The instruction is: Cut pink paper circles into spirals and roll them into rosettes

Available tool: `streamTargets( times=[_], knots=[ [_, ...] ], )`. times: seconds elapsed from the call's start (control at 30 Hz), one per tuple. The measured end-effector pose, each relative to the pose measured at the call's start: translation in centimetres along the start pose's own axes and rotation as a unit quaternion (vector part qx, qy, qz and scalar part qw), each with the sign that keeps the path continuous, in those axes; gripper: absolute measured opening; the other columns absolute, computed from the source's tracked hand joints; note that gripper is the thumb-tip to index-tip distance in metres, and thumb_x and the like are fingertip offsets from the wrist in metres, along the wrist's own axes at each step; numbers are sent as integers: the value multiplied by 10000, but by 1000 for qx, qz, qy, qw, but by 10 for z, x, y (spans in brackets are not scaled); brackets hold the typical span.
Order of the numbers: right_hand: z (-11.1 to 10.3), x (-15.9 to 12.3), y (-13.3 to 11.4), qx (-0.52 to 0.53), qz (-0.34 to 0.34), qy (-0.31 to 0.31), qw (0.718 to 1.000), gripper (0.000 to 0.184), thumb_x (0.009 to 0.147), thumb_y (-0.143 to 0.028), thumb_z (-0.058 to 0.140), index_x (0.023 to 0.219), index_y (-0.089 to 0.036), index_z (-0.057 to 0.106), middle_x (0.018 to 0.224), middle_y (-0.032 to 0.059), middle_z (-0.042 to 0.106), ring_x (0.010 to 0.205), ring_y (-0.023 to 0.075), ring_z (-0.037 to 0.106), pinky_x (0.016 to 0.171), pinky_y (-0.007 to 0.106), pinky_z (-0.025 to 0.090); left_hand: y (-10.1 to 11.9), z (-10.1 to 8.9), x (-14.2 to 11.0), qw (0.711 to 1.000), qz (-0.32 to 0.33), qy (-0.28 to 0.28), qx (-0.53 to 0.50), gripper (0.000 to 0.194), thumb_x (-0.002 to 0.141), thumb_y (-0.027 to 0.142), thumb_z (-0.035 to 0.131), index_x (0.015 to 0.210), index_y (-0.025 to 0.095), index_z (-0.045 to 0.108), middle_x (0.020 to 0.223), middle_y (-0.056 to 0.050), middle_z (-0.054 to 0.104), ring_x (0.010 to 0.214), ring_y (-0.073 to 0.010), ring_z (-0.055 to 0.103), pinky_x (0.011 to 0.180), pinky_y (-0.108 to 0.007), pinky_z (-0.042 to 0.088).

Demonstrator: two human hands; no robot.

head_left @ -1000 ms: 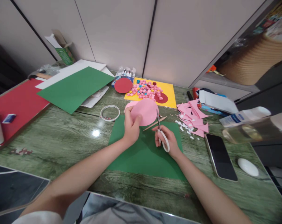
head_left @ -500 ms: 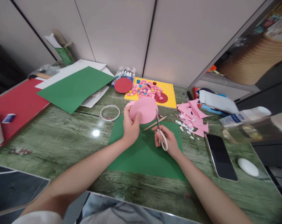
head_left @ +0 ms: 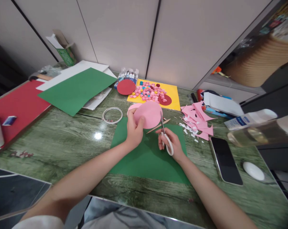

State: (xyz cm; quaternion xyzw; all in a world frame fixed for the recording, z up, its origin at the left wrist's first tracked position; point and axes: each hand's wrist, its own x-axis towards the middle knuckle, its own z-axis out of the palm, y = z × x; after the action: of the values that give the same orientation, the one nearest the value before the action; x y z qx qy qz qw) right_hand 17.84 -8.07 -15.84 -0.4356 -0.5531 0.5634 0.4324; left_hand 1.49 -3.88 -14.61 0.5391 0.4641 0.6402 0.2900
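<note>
My left hand (head_left: pixel 133 130) pinches the lower left edge of a pink paper circle (head_left: pixel 148 114) and holds it up above a green sheet (head_left: pixel 146 159) on the table. My right hand (head_left: pixel 170 144) grips white-handled scissors (head_left: pixel 165 135), whose blades point up and meet the right edge of the circle. A thin wooden stick (head_left: pixel 158 126) lies on the green sheet just under the circle.
Pink offcuts (head_left: pixel 198 122) and white scraps lie right of the hands, then a black phone (head_left: pixel 225 160) and a white mouse (head_left: pixel 253 170). A tape ring (head_left: pixel 112 115) sits to the left. A yellow sheet (head_left: pixel 173 93) with small coloured balls, a red disc (head_left: pixel 126 86), green and red sheets lie behind.
The pink circle and the scissors shifted slightly up and left half a second ago, then came back to about where they were. Nothing else on the table has moved.
</note>
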Motion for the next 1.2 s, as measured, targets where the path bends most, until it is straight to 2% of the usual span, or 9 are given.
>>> streamTargets(
  times=[0.47, 0.7, 0.93, 1.2],
  knots=[
    [0, 0, -1, 10, 19, -5, 1000, 253, 812, -403, 534, 943, -186, 525, 544, -66, 483, 395, 66, 483, 385, 175, 338, 4, 1, 3, 1000, -4, 31, 1, 253, 816, 340, 521, 1023, 214, 449, 989, -36, 518, 912, -165, 502, 809, -321, 405],
    [2, 0, -4, 12, 20, 0, 1000, 249, 802, -404, 545, 920, -186, 523, 517, -72, 478, 378, 67, 469, 373, 174, 344, 0, 2, 3, 1000, -16, 12, -24, 333, 774, 320, 583, 1060, 229, 440, 1043, -37, 511, 976, -178, 501, 844, -330, 407],
    [0, -1, 2, 14, -7, -9, 1000, 254, 813, -399, 535, 948, -185, 518, 551, -65, 479, 399, 68, 481, 387, 179, 334, -1, -1, 2, 1000, -1, 1, -20, 308, 763, 301, 580, 1031, 229, 448, 987, -29, 499, 934, -184, 490, 842, -356, 398],
    [1, -1, -1, 9, 4, -5, 1000, 250, 819, -402, 526, 941, -184, 522, 544, -64, 483, 392, 71, 483, 384, 183, 334, -1, 0, 1, 1000, 4, 6, -10, 307, 768, 304, 572, 1034, 223, 444, 987, -35, 506, 917, -179, 497, 813, -345, 409]
  ],
)
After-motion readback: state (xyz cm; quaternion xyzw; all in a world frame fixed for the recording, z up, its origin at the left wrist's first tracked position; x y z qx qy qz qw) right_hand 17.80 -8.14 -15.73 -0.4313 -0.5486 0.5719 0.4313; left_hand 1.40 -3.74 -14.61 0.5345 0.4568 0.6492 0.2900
